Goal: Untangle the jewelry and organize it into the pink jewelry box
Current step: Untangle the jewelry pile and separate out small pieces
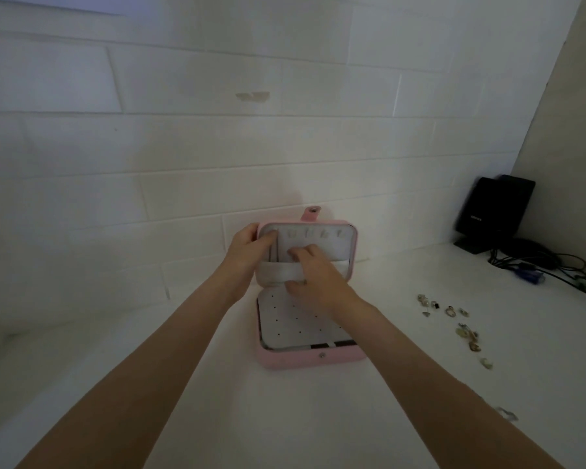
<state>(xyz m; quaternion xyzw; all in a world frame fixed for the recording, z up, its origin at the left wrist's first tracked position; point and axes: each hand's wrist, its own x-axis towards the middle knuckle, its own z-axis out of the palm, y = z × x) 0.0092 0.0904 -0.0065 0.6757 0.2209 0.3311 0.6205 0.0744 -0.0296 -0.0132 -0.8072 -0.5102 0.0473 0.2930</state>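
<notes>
The pink jewelry box [313, 358] sits open on the white counter [217, 401] just in front of the tiled wall [183, 147], its lid [351, 252] standing upright against the tiles with the snap tab [311, 213] poking up at 12 o'clock. Bare counter spreads wide toward 7 and 9 o'clock of the box; toward 3 o'clock the room is tighter, where the loose jewelry [454, 324] lies scattered in a rough line, well apart from the box, with one more small piece [508, 413] at about 4 o'clock near the right forearm. Farther off at 2 o'clock a black device [498, 211] stands on the counter with dark cables [552, 265] trailing from it, close to the side wall. Inside the box base, a white perforated panel [285, 323] lies flat and carries nothing visible. The lid's lining shows a row of small hooks [318, 234] and an elastic pocket [278, 270] below them. The left hand [249, 247] grips the lid's left edge, thumb outside and fingers curled over the lining. The right hand [313, 274] has its fingers bent into the pocket; whether they pinch anything cannot be told.
</notes>
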